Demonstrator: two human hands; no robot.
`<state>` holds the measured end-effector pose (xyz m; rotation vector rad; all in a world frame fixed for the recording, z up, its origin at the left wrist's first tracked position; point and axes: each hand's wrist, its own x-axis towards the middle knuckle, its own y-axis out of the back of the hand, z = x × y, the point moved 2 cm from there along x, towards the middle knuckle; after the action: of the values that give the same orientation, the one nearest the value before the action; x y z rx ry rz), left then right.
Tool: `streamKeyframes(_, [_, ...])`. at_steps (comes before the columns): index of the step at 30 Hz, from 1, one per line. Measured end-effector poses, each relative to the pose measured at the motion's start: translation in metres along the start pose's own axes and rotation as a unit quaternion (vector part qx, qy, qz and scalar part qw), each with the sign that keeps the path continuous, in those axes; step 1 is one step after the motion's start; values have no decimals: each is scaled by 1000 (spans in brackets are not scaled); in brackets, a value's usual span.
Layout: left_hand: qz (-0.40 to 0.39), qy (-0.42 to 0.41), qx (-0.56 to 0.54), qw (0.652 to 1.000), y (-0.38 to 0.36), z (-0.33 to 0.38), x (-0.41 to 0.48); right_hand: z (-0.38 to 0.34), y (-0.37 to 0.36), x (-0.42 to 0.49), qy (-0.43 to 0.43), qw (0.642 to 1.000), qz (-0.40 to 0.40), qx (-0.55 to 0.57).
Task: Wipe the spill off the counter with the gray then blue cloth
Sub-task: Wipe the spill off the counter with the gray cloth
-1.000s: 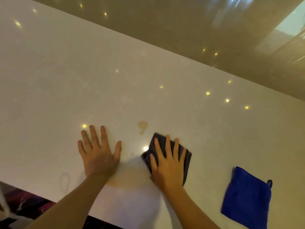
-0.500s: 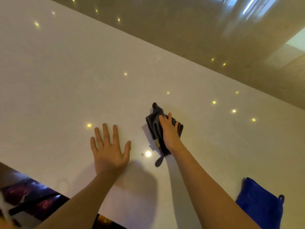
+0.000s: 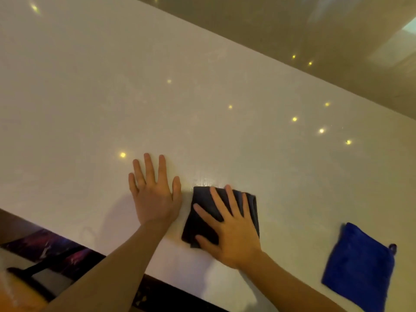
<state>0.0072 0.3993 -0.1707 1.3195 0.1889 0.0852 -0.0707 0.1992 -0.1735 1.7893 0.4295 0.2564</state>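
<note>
A person's left hand (image 3: pixel 155 197) lies flat on the pale, glossy counter (image 3: pixel 90 97), fingers spread and holding nothing, planted in much the same spot near the front edge as half a second earlier. Just beside its thumb, the right hand (image 3: pixel 229 233) presses palm-down on the folded gray cloth (image 3: pixel 225 212), fingers splayed wide across the fabric rather than curled around it. Half a second ago that hand had the cloth bunched up farther out on the counter, arm extended; now it has drawn back toward the near edge and the cloth is spread flat beneath it. The tan spill seen a second ago above the cloth no longer shows; a faint wet sheen (image 3: pixel 206 182) marks the surface just beyond the cloth's far edge. Well apart to the right, the blue cloth (image 3: pixel 358 266) lies flat and untouched near the counter's front edge, more fully in view than before. Small ceiling-light reflections dot the counter.
</note>
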Motion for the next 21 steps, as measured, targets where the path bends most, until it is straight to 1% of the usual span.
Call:
streamKeyframes(2, [0,-3,6,1000,-2,1,-1,14,6,4,35,999,-14,-2])
streamKeyframes(3, [6,-7,13,1000,-2,1,-1,27,11,24,28,1000,-7,-12])
streamKeyframes(4, [12,-11,21,1000,-3,1,-1,41,18,52,-2,1000,5,-27])
streamKeyframes(6, [17,-17,32,999,-7,-2,-1,69,35,110,-120,992,9,-44])
streamKeyframes(7, [8,-13,33,999,-8,-3,0,78,38,127,-165,985,11,-47])
streamKeyframes(9, [-14,0,33,999,-8,-4,1,68,30,124,-196,979,23,-40])
streamKeyframes(12, [-40,-1,36,999,-1,-1,0,9,7,40,-142,990,9,-11])
streamKeyframes(13, [-45,-3,34,998,2,2,-2,-6,9,17,-131,991,-12,-5])
streamKeyframes(14, [-55,-1,30,998,5,4,-2,-11,10,7,-118,992,-45,8])
streamKeyframes(15, [-69,4,27,997,9,5,-2,-8,15,8,-101,993,-64,21])
streamKeyframes(16, [-79,7,26,996,15,9,-3,-4,26,11,-105,991,-70,32])
streamKeyframes(17, [-83,9,20,996,19,12,-4,2,37,13,-140,984,-83,66])
streamKeyframes(18, [-82,4,10,997,24,19,-8,11,48,12,-211,969,-64,111])
streamKeyframes(19, [-79,-10,3,997,27,27,-13,19,56,6,-307,940,-21,146])
streamKeyframes(20, [-85,-27,1,996,27,36,-21,27,59,-2,-403,900,13,164])
streamKeyframes(21, [-100,-39,1,994,27,46,-28,29,61,-10,-473,861,17,184])
